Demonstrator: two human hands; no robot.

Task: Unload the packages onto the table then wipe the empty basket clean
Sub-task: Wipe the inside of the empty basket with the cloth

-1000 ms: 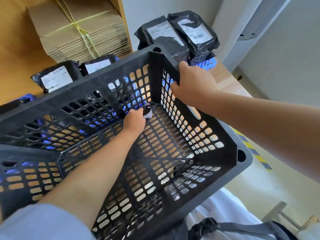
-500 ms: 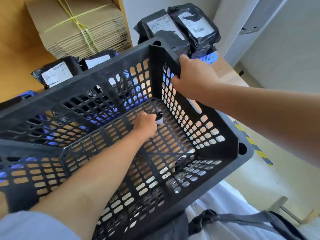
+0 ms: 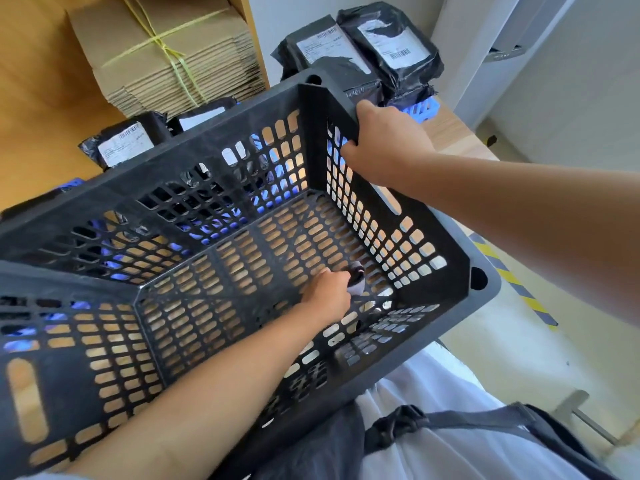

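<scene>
A large black slotted basket [image 3: 214, 154] is tilted toward me with nothing but my arm inside. My left hand [image 3: 329, 294] reaches down to the floor of the basket near its right wall and grips a small dark-and-white cloth [image 3: 356, 280] against the grid. My right hand [image 3: 388, 147] grips the top edge of the right wall, near the far corner. Black packages with white labels [image 3: 391, 46] lie on the wooden table [image 3: 450, 129] behind the basket, and more such packages [image 3: 121, 147] show past the far rim at the left.
A tied bundle of flat cardboard [image 3: 166, 53] leans on the wooden surface at the back left. A blue crate [image 3: 424, 110] sits under the far packages. To the right, the floor drops away with yellow-grey hazard tape [image 3: 516, 285].
My left hand has slid the cloth from the far corner of the basket floor toward me along the right wall. The right hand keeps its hold on the rim.
</scene>
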